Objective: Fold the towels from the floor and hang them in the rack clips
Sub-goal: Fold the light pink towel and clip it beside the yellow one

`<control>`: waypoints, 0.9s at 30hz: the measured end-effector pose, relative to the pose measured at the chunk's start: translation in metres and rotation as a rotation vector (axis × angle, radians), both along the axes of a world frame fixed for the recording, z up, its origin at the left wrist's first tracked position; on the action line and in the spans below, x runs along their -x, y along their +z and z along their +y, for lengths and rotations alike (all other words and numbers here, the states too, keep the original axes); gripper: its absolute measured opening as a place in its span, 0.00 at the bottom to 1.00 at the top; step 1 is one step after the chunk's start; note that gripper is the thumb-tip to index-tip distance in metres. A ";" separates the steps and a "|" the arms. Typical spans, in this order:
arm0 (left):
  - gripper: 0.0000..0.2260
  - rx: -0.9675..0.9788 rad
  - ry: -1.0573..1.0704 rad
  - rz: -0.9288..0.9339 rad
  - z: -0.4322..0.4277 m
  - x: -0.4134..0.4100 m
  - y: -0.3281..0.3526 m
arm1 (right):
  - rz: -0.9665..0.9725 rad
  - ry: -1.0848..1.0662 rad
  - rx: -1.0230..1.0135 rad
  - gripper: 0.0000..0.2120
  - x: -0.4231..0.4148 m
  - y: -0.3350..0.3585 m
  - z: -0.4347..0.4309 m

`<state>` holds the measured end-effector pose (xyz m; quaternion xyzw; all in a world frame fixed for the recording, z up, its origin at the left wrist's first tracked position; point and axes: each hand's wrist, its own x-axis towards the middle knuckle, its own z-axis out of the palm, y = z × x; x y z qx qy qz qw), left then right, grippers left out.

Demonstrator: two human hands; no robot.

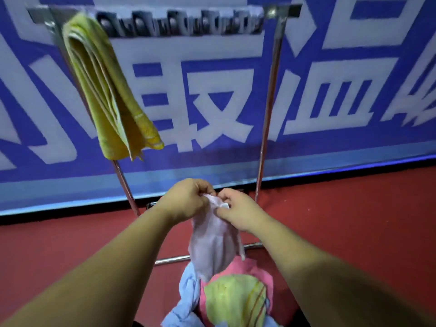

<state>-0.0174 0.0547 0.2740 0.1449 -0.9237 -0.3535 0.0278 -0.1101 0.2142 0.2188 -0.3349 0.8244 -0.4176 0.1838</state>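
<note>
Pale pink towel [213, 241] hangs pinched at its top edge by the left hand [186, 199] and right hand [236, 208], above the floor pile [226, 296], while a folded yellow towel [106, 90] hangs at the rack's [269, 109] left end.

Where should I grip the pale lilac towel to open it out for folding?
Probably along its top edge, from above. The pale lilac towel hangs bunched from the left hand and right hand, which pinch it close together beside the white label. Sliding each grip outward to a top corner should let it drop flat.
</note>
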 end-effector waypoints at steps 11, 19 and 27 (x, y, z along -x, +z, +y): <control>0.10 0.101 0.095 0.157 0.043 -0.025 0.187 | 0.205 -0.057 0.091 0.10 -0.024 0.199 0.046; 0.07 -0.131 0.150 0.326 0.048 -0.028 0.224 | 0.190 -0.049 0.214 0.10 -0.034 0.267 0.056; 0.08 -0.394 0.172 0.528 0.053 -0.033 0.238 | 0.151 -0.015 0.267 0.16 -0.040 0.285 0.055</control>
